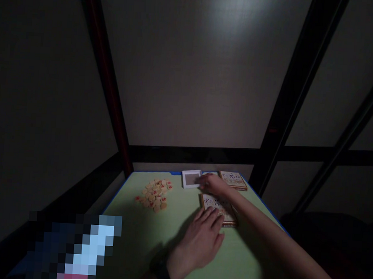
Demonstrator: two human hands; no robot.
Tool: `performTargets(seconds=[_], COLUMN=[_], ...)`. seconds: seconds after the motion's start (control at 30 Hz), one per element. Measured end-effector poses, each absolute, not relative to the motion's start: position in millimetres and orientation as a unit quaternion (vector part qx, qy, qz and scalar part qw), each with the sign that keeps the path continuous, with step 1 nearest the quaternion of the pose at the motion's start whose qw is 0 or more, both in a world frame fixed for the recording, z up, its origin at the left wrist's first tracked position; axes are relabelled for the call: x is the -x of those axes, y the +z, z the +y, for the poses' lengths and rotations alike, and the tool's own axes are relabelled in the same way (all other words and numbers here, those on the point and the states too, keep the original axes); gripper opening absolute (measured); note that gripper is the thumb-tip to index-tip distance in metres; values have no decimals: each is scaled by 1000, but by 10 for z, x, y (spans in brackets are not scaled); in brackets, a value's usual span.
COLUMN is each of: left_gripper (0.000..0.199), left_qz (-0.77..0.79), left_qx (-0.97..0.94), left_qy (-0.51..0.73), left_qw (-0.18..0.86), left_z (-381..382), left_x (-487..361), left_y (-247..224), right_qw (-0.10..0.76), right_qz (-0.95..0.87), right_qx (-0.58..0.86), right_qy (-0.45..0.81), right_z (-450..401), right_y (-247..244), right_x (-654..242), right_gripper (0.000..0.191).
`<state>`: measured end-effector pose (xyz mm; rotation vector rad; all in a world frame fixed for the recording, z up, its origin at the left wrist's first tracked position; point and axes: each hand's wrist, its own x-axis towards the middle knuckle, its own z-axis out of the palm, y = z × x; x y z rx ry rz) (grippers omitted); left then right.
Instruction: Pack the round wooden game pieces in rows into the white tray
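My left hand (199,238), a dark band on its wrist, lies with fingers stretched out over the near left part of a flat patterned box (224,210) with dark characters on its top. Beyond that box, my right hand (214,184) reaches across the table, its fingers curled over the right rim of a shallow white tray (186,186) with a brownish inside. Part of that rim and the fingertips are hard to make out in the dim light. To the left lies a loose pile of round wooden game pieces (155,193), some with red markings.
A second patterned box (233,180) lies at the table's far right corner. The green tabletop (177,214) has a blue edge and stands close to a pale panelled wall (190,81) with dark frames. A pixelated patch covers the lower left.
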<state>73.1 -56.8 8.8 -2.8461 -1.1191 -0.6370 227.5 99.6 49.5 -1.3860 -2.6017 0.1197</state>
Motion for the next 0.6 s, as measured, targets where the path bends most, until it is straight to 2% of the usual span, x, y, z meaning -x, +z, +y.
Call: performTargets(seconds=[0.27,0.37,0.5,0.6], left_gripper=[34,30,29,29], left_qz=[-359,-350,-356,-367], left_qx=[914,920,914,904], left_qy=[-190,-178,-193,-220], left_qw=[7,15,-1,-18], left_z=[-630,-676,-686,-635], left_x=[-792,-809,-807,-790], left_y=[205,270,292,252], right_qw=[75,117,193,155], right_qz=[-854,-855,-781,-690], right_qx=[515,505,593,702], right_qy=[24,26,-36,-81], right_z=[788,658,614,626], right_y=[432,424,379,276], right_x=[-2325,-2450,-2709,-2943], right_gripper=[22,20,33,43])
